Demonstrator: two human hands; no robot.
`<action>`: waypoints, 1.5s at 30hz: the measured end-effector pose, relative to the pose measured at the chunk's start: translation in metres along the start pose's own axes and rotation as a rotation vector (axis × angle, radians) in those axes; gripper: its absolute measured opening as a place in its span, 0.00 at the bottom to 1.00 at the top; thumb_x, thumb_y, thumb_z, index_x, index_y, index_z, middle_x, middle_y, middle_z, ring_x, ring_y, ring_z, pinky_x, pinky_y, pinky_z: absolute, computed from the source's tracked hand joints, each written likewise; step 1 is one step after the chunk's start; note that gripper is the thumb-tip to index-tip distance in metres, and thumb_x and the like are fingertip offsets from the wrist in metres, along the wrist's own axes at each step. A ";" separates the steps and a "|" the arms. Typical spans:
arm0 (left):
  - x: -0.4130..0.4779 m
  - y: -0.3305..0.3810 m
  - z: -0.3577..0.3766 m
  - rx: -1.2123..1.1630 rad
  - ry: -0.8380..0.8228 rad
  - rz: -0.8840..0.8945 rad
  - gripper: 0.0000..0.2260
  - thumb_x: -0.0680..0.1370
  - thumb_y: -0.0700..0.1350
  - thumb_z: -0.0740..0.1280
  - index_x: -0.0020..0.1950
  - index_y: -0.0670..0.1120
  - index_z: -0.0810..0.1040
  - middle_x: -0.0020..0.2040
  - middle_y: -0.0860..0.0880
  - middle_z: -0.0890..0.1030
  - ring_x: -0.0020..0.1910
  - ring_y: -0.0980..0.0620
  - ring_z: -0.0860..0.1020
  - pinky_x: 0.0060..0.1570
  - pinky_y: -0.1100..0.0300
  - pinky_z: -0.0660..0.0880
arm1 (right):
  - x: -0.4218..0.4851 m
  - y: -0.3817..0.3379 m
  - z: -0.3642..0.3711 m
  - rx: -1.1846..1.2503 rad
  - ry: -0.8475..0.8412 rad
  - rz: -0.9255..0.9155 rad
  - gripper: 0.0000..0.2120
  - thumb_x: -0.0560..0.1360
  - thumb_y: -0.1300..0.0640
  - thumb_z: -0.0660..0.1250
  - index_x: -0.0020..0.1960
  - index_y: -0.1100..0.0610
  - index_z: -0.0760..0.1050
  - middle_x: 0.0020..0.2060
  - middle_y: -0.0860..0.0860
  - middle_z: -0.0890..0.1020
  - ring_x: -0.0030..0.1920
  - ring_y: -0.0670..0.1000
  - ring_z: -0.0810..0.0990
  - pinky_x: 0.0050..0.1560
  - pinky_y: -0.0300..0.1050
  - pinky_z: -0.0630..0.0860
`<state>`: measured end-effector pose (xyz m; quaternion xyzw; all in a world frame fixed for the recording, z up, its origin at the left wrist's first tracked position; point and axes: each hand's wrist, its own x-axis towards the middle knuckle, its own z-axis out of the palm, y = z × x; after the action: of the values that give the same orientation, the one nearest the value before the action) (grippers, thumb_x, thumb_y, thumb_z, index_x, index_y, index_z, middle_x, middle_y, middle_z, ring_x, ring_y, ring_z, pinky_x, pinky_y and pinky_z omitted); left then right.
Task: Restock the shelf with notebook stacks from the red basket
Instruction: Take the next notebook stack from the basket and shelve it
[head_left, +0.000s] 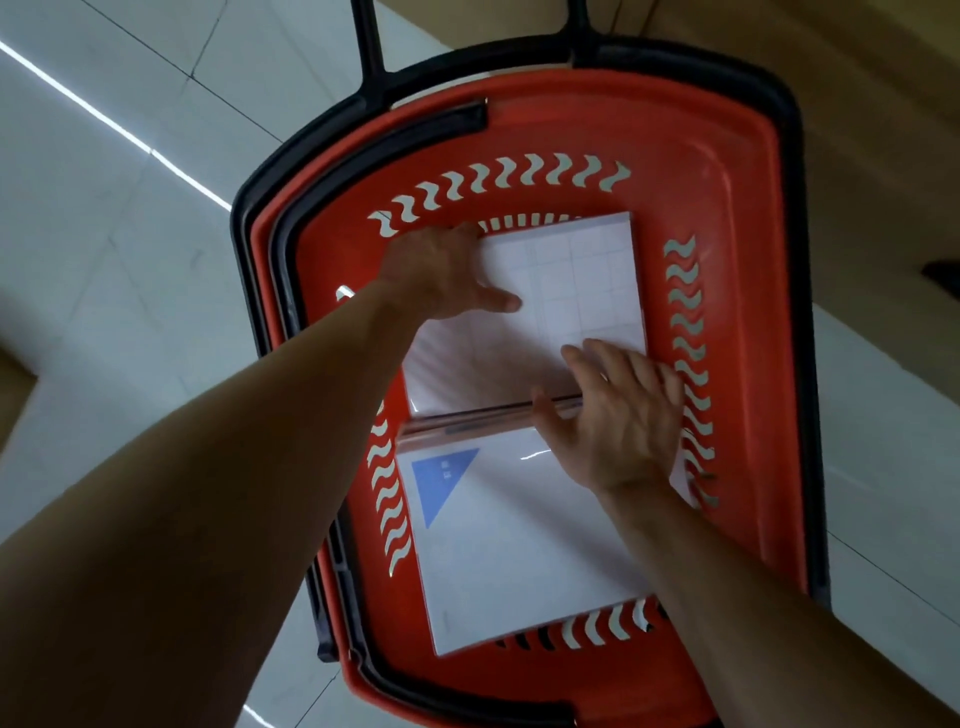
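While both hands (441, 273) (618, 415) cover notebook stacks (576, 280) — grip unclear.

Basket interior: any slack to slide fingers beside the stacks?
Bare strips of red basket only beyond the far stack and along the right wall. Crowded where the near stack abuts the far one; left hand and right hand work there.

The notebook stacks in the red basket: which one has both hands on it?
The far stack, with the grid-patterned cover. The left hand holds its far-left corner, the right hand its near edge. The near stack carries a blue triangle.
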<state>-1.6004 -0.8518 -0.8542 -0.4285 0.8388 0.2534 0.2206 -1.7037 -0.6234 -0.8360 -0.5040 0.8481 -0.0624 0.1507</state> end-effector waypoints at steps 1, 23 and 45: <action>0.000 0.000 0.000 -0.007 -0.005 -0.011 0.50 0.64 0.73 0.72 0.79 0.53 0.58 0.78 0.48 0.65 0.76 0.42 0.62 0.74 0.46 0.63 | 0.000 0.000 0.000 -0.002 0.004 0.001 0.28 0.75 0.34 0.59 0.63 0.52 0.81 0.61 0.49 0.82 0.62 0.54 0.78 0.62 0.56 0.68; -0.018 0.007 -0.053 -0.041 -0.237 0.063 0.35 0.75 0.57 0.73 0.77 0.53 0.60 0.73 0.49 0.72 0.69 0.44 0.73 0.65 0.48 0.71 | 0.001 0.001 0.001 0.010 0.044 -0.005 0.27 0.74 0.36 0.60 0.63 0.52 0.81 0.60 0.50 0.80 0.60 0.54 0.79 0.59 0.55 0.68; -0.038 0.004 -0.063 -0.141 -0.363 0.063 0.30 0.77 0.56 0.71 0.77 0.56 0.64 0.72 0.52 0.72 0.72 0.47 0.70 0.70 0.48 0.68 | 0.003 0.002 0.001 0.056 0.029 -0.015 0.25 0.73 0.38 0.63 0.62 0.51 0.80 0.60 0.51 0.79 0.60 0.54 0.78 0.58 0.54 0.68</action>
<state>-1.5933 -0.8651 -0.7823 -0.3636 0.7784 0.3914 0.3297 -1.7064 -0.6245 -0.8382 -0.5052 0.8443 -0.0946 0.1519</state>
